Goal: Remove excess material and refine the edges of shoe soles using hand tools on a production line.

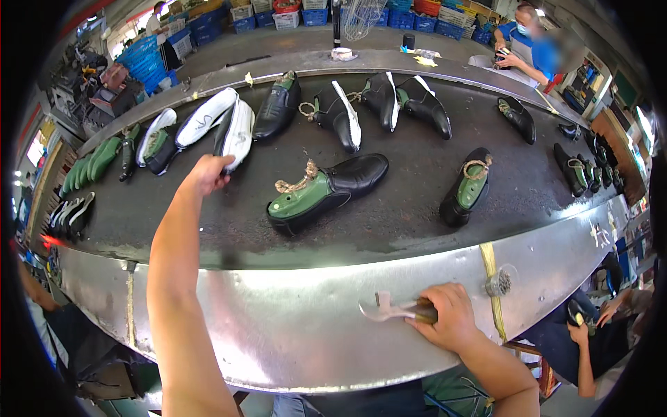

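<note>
My left hand (210, 174) reaches over the dark belt and is closed on the near end of a black shoe with a white sole (237, 135). The shoe lies on its side, and my fingers partly hide it. On the metal ledge (292, 326) in front of me, my right hand (451, 316) grips a claw hammer (389, 309) by its dark handle, its head pointing left. Between my hands and the far rail lies a large black shoe on a green last (330, 191), with a rope loop at its heel. Another white-soled shoe (207, 118) touches the held one.
More black shoes on lasts (467, 187) stand along the dark belt (410, 201). Green lasts (97, 161) lie far left. A small cup of nails (498, 285) sits on the ledge near yellow tape (489, 260). Co-workers (524, 45) are across the belt and at my right.
</note>
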Available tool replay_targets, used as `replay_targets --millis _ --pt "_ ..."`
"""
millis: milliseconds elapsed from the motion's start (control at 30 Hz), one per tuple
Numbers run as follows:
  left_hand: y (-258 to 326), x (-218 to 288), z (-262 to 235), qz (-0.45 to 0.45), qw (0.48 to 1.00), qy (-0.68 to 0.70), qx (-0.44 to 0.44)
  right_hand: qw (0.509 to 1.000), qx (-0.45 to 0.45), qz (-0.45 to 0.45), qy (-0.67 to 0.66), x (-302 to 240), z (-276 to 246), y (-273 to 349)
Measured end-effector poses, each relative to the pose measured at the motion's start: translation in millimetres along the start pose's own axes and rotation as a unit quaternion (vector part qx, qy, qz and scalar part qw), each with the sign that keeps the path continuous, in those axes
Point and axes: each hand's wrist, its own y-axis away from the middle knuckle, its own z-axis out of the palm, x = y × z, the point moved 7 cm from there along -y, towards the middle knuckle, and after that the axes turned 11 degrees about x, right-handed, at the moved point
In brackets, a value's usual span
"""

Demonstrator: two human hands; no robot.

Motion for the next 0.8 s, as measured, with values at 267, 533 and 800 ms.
replay_targets --millis 267,533,800 --pt "244 -103 -76 0.177 0.953 0.245 -0.021 0.998 0.06 -0.005 0.016 -7 -6 14" --pt "557 -226 -31 0.054 0.912 0.389 -0.115 0.976 0.192 -0.095 -0.022 -60 -31 58" --pt "671 -332 47 0.029 0.925 -0.013 -0.378 0.926 -0.102 0.274 -0.24 -106 6 320"
